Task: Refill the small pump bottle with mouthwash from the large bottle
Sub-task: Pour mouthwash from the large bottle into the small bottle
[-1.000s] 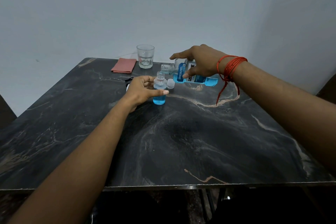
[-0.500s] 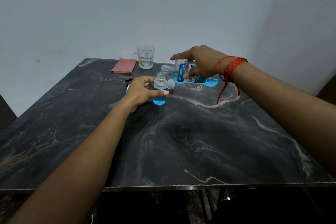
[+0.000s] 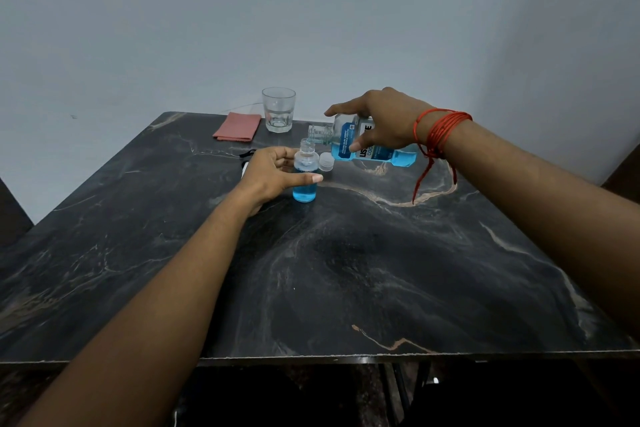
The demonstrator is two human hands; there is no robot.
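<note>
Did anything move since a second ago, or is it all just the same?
Almost nothing visibly changed. The right hand still holds the large bottle tipped on its side, its open neck at the mouth of the small bottle. The left hand still steadies that small bottle upright on the table. The blue level in it looks about the same. The glass, red cloth and white cap stayed put.

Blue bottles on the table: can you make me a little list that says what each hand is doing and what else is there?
left hand: steadies the small bottle, which stands upright on the table
right hand: holds the large bottle tipped over, mouth above the small one's opening
small bottle fill: blue liquid up to around its shoulder
white cap: on the table beside the small bottle
glass: at the back, upright
pink cloth: left of the glass
red thread: around the right wrist
</note>
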